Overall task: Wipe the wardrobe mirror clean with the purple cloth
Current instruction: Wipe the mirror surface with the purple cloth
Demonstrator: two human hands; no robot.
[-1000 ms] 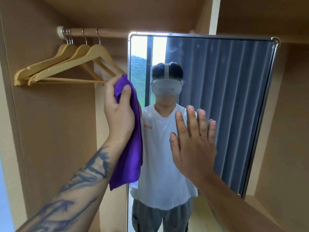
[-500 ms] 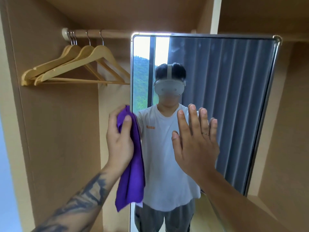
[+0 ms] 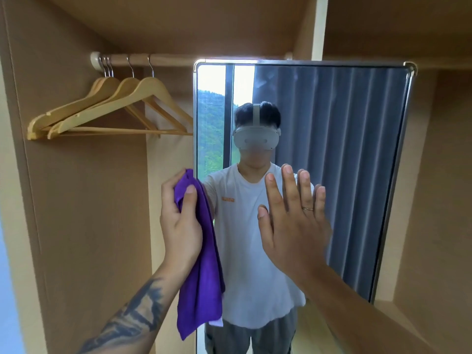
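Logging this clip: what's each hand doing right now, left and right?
Left hand: grips the purple cloth at the mirror's left edge.
Right hand: open, fingers straight, flat toward the mirror, holding nothing.

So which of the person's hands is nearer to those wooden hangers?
The left. The left hand, gripping the purple cloth, is at the mirror's left edge, below the hangers' right ends. The right hand lies flat mid-mirror, farther right.

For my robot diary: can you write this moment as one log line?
step: wiping | left hand: holds purple cloth at mirror's left edge | right hand: flat on glass
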